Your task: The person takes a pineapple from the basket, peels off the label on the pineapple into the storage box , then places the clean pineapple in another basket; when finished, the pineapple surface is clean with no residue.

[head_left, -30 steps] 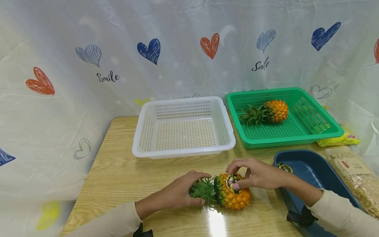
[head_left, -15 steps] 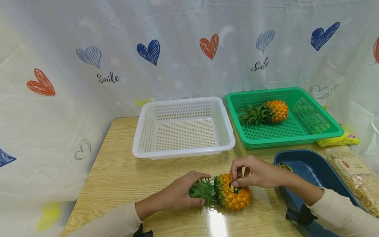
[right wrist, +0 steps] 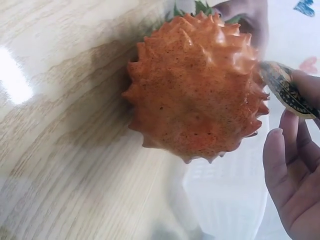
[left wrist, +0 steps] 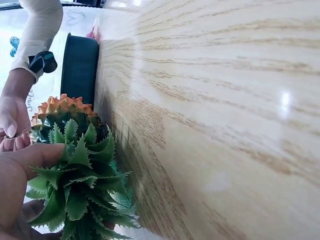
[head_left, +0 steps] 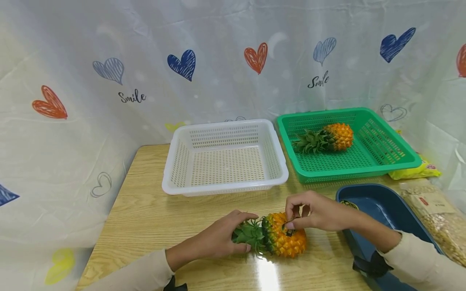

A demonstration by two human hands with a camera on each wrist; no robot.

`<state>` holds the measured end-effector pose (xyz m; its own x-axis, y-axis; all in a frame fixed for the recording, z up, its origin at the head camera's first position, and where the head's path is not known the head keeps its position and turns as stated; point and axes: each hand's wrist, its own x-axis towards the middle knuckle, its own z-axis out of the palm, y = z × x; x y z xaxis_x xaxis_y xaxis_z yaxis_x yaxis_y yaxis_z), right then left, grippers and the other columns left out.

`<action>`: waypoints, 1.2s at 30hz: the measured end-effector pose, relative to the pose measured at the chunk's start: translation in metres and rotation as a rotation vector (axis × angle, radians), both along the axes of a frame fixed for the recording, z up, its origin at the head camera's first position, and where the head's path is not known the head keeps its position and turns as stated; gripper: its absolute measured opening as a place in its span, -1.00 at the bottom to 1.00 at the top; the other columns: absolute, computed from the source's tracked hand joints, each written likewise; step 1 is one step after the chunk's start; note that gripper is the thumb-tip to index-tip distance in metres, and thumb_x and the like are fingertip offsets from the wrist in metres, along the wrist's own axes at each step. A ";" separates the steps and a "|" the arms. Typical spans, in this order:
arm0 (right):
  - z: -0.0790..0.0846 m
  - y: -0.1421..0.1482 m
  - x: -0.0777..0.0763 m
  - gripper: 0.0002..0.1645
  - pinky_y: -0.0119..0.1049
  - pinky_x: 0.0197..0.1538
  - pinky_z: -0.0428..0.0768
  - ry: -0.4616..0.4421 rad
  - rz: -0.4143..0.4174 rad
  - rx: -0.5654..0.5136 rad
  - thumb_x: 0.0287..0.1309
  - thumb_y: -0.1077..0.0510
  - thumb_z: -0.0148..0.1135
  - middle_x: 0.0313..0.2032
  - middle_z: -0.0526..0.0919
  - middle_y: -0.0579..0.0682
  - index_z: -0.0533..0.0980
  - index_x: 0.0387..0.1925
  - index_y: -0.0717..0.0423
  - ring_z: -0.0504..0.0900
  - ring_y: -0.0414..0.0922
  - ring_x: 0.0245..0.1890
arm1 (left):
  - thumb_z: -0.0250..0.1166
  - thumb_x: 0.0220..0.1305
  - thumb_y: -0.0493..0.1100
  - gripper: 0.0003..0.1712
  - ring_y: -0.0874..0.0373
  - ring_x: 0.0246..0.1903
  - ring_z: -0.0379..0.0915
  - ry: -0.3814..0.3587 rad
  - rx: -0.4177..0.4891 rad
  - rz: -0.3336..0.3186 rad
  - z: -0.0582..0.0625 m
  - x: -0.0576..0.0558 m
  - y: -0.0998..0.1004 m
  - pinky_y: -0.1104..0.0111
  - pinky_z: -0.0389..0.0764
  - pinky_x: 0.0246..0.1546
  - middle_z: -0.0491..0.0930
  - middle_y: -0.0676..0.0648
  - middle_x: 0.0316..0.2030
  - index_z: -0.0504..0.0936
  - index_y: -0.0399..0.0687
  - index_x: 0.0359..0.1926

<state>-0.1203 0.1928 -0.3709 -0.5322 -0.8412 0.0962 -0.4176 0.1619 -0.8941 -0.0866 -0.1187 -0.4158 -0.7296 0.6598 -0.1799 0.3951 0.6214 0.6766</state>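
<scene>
An orange pineapple (head_left: 287, 242) lies on its side on the wooden table, its green leafy crown (left wrist: 80, 185) pointing left. My left hand (head_left: 223, 236) grips that crown, thumb on the near side and fingers over the far side. At the fruit's upper right, my right hand (head_left: 314, 212) pinches a round dark-and-gold sticker (right wrist: 287, 90) between thumb and finger. In the right wrist view the sticker is bent up from the spiky skin, with one edge still at the fruit.
A white basket (head_left: 225, 189) stands behind the pineapple. Right of it, a green basket (head_left: 349, 173) holds another pineapple (head_left: 338, 137). A blue tray (head_left: 378, 202) with a similar sticker (head_left: 350, 204) on its rim sits under the right forearm, beside a bag of grains (head_left: 437, 214).
The sticker lay flat on the pineapple one second ago. My right fingers have since folded it up and moved slightly right. The left hand keeps its grip on the crown.
</scene>
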 end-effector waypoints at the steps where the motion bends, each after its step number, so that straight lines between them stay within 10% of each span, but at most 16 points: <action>1: 0.001 0.000 0.000 -0.94 -0.20 -0.37 0.68 -0.010 0.011 -0.010 0.33 0.21 0.28 -0.31 0.68 -0.03 0.55 -0.27 0.00 0.70 -0.10 -0.42 | 0.41 0.25 0.12 -0.16 0.10 0.26 0.39 -0.001 -0.001 0.001 0.000 0.000 0.000 0.06 0.52 0.18 0.40 0.04 0.27 0.25 0.32 0.49; 36: 0.006 0.067 0.000 -0.77 -0.20 -0.50 0.59 -0.128 -0.057 -0.004 0.39 0.44 0.06 -0.30 0.62 0.02 0.53 -0.10 0.13 0.43 -0.01 -0.55 | 0.40 0.27 0.10 -0.16 0.07 0.30 0.37 -0.015 0.006 0.007 -0.001 -0.001 -0.001 0.01 0.51 0.19 0.38 0.04 0.31 0.24 0.33 0.49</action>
